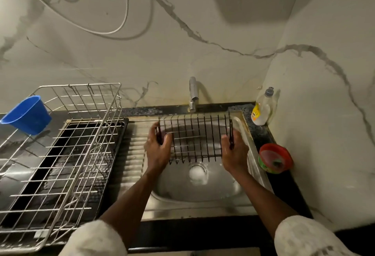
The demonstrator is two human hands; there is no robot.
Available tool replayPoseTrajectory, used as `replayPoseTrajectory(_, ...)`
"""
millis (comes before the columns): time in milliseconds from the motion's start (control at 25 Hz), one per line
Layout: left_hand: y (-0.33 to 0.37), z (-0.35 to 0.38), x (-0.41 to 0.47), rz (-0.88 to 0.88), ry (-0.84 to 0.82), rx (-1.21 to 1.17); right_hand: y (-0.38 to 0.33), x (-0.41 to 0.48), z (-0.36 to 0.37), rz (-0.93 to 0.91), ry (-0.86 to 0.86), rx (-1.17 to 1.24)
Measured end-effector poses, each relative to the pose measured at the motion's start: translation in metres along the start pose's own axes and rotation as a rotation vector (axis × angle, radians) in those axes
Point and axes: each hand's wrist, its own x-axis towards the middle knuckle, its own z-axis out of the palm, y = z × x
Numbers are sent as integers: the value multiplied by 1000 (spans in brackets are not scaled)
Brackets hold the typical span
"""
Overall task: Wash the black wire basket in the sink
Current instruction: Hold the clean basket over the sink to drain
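The black wire basket (pixel 195 137) hangs over the steel sink (pixel 203 194), just below the chrome tap (pixel 192 95). My left hand (pixel 157 148) grips its left end and my right hand (pixel 233 152) grips its right end. The basket is tilted, its wires running towards me, with its far edge near the back rim of the sink. Under it lies the round drain (pixel 197 171), with foam or water on it. No water stream from the tap is visible.
A large silver wire dish rack (pixel 60 154) stands on a dark tray left of the sink, with a blue plastic cup (pixel 28 114) hung on its side. A dish soap bottle (pixel 262 107) and a red and green tub (pixel 275 158) sit on the right counter by the wall.
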Motion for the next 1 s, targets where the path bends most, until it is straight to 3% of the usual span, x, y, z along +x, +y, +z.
replayPoseTrajectory(80, -12, 0, 7, -431, -153, 130, 6, 8, 7, 485, -270, -150)
replayPoseTrajectory(160, -24, -5, 5, -527, -150, 263, 22, 2, 15, 650, -301, -189)
replayPoseTrajectory(480, -21, -22, 10, -458, -170, 248, 10, -8, 24, 548, -345, -123)
replayPoseTrajectory(720, -1, -33, -12, 53, 38, -28, -3, -27, 26, -76, -32, 46)
replayPoseTrajectory(760, -3, -31, -11, 78, 54, -23, -3, -28, 28, -79, -9, 49)
replayPoseTrajectory(800, -2, -31, -7, 37, 34, 12, 4, -22, 31, -51, -17, 16)
replayPoseTrajectory(840, -1, -30, -2, -78, -38, 71, 4, -13, 33, 99, -90, -18)
replayPoseTrajectory(920, -6, -28, 9, -418, -211, 235, 1, -4, 33, 553, -319, -81)
replayPoseTrajectory(1000, -14, -26, 10, -466, -246, 363, 3, -5, 29, 675, -384, -101)
